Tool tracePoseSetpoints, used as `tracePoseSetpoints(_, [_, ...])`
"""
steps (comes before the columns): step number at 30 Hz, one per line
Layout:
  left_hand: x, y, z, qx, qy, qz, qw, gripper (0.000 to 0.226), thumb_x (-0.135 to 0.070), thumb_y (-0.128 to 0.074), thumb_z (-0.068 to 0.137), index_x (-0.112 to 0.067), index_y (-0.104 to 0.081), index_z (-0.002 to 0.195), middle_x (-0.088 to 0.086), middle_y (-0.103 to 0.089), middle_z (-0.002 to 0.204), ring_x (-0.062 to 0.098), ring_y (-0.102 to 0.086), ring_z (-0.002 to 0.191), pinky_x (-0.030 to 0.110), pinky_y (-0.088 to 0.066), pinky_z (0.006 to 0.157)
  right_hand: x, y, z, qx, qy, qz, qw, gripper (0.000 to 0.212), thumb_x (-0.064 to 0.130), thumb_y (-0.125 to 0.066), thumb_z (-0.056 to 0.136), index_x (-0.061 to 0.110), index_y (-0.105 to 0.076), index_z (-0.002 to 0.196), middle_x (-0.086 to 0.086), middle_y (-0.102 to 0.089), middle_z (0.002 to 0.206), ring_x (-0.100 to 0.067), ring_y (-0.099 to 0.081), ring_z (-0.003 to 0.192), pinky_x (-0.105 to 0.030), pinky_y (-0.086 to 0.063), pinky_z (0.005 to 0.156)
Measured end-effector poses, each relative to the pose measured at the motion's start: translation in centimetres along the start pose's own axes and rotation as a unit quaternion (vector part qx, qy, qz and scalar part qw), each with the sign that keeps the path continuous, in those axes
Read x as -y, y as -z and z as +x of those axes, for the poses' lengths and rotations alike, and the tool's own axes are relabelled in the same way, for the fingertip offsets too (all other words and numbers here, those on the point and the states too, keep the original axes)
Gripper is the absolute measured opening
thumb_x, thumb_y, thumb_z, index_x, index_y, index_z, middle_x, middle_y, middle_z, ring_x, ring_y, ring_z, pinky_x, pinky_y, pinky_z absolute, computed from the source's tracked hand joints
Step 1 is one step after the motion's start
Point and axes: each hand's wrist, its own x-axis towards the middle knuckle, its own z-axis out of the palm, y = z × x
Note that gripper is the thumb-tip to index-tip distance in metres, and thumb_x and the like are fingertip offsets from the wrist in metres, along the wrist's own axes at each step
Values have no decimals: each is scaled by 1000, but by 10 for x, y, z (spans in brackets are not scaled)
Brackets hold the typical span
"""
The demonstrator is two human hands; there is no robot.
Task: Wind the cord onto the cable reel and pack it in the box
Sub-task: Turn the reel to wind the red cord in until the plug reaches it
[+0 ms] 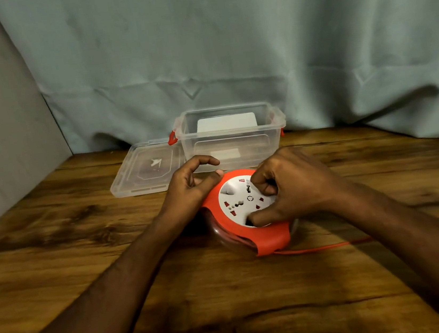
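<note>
A round red cable reel point(261, 237) with a white socket face lies flat on the wooden table, in the middle of the view. My left hand point(190, 187) rests against its left rim, thumb on the red edge and fingers curled apart above it. My right hand point(290, 185) presses on the white face, with its thumb and a finger set into recesses there. A red cord point(321, 248) runs out from the reel's near right side across the table to the right edge. Behind the reel stands a clear plastic box point(234, 147) with red latches, lid off.
The clear lid point(144, 173) lies flat on the table to the left of the box. A pale blue curtain hangs behind the table and a grey wall closes the left side. Bare wooden tabletop point(84, 254) stretches in front of the reel.
</note>
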Motion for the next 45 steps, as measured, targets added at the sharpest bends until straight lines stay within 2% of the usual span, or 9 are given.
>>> tracePoseSetpoints(10, [-1,0,0,-19,0,17,1000,21,-23,-68,100,-23,-66,121,23,-78,91,38,-79,77,51,-65,67,9,-7,3,-37,-67,24,997,61,70,-82,53,21,-45,52,12,-44,51,-3,-39,57,-28,-30,58])
tracePoseSetpoints(18, [-1,-1,-1,-40,2,25,999,16,-20,-64,103,-15,-73,116,6,-82,88,21,-80,74,23,-59,54,18,-25,9,-82,-84,57,991,57,59,-81,75,22,-46,50,10,-43,51,-6,-42,54,-31,-38,64])
tracePoseSetpoints(23, [-1,-1,-1,-36,-4,20,999,14,-19,-64,103,-16,-74,112,12,-78,74,17,-74,58,22,-55,49,6,-13,6,-89,-14,109,990,23,41,-81,77,29,-62,83,15,-66,66,-2,-57,58,-25,-41,57])
tracePoseSetpoints(28, [0,0,-1,-33,-9,22,999,12,-20,-64,103,-23,-75,108,23,-75,75,29,-71,57,29,-56,50,-18,-5,3,-14,30,185,982,48,13,-80,75,36,-63,113,33,-68,89,-8,-58,51,-16,-39,48])
tracePoseSetpoints(30, [0,-1,-2,-32,-10,20,999,13,-20,-64,103,-24,-75,108,23,-77,82,38,-74,65,32,-58,53,-26,-3,4,20,28,241,970,54,10,-82,74,36,-63,118,21,-72,117,-4,-64,57,-14,-44,50])
tracePoseSetpoints(32, [-1,-1,-1,-33,-9,24,999,13,-21,-65,102,-25,-76,108,20,-78,88,38,-75,71,34,-61,56,-32,0,4,41,26,252,966,61,11,-84,73,35,-61,124,13,-73,126,6,-67,67,-13,-48,53])
tracePoseSetpoints(37, [-1,-2,-2,-31,-1,34,999,13,-21,-65,102,-26,-75,108,2,-81,95,25,-80,77,41,-67,65,-37,2,3,72,6,246,967,79,13,-88,74,38,-51,139,15,-73,129,9,-71,83,-16,-55,62])
tracePoseSetpoints(41, [-3,-2,-3,-33,2,29,999,15,-20,-64,102,-25,-76,111,10,-81,95,30,-79,81,46,-66,69,-31,6,2,77,6,224,971,89,15,-89,75,48,-43,144,19,-70,127,0,-72,98,-28,-63,73])
tracePoseSetpoints(45, [-3,-3,-4,-19,5,2,1000,21,-16,-63,103,-18,-79,115,-6,-82,104,16,-79,93,26,-64,73,-23,10,0,67,2,169,983,97,34,-94,65,52,-34,138,18,-69,111,-4,-70,90,-32,-61,69])
